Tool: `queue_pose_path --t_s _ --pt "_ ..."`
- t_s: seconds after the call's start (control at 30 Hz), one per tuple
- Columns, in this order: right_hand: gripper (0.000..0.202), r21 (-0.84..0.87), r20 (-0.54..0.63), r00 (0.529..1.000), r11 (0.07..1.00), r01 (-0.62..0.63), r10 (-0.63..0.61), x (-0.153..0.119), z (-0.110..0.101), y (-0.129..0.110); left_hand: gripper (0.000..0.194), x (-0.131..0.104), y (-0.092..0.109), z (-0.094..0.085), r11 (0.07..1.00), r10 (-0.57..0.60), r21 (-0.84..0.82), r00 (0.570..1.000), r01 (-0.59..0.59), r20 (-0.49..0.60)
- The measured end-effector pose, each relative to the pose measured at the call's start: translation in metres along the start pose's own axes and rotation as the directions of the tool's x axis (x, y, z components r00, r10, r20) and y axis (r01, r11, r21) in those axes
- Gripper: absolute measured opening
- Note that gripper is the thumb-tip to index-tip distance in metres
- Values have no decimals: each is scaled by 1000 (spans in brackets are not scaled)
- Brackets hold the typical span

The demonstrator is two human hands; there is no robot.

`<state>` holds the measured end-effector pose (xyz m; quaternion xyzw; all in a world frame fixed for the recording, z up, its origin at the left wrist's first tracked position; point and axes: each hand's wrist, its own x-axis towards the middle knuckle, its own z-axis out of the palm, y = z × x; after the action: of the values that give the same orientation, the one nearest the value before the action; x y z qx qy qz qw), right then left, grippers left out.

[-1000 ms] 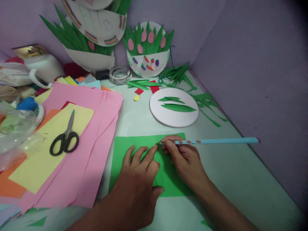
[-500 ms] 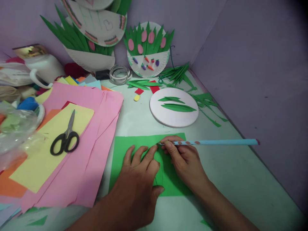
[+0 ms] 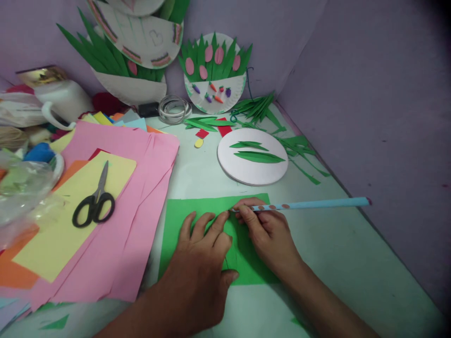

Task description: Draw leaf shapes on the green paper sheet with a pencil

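A sheet of green paper [image 3: 253, 263] lies flat on the table before me. My left hand [image 3: 202, 263] presses on it with fingers spread. In my right hand [image 3: 266, 230] a light blue pencil [image 3: 317, 204] with brown spots is pinched, its long end pointing right. The pencil's tip meets the paper by my left index fingertip. A thin drawn line shows on the green sheet near my left thumb; part of it is hidden under the hand. Beyond the sheet, green paper leaves [image 3: 259, 157] rest on a white oval disc [image 3: 225, 162].
Black-handled scissors [image 3: 93, 206] lie on yellow paper [image 3: 45, 253] over pink sheets [image 3: 155, 188] at left. Decorated paper plates [image 3: 214, 105] lean against the wall. Green strips [image 3: 299, 150] lie at right; a white mug [image 3: 66, 101] stands at back left.
The pencil's far end has swung slightly upward, while its tip stays near my left index finger. The whole view has shifted a little; my left hand keeps its place on the paper.
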<state>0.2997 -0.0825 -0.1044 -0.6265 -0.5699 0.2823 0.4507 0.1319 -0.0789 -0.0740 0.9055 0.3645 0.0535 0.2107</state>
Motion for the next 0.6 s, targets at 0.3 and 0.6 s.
queue_pose_path --t_s 0.3,0.6 --pt "30 10 15 1000 1000 -14 14 0 0 -1 23 1 0 0 1000 6 1 1000 -6 -4" --pt "28 7 9 1000 1000 -16 16 -1 -2 -1 24 0 -2 1 1000 18 -4 1000 -18 -8"
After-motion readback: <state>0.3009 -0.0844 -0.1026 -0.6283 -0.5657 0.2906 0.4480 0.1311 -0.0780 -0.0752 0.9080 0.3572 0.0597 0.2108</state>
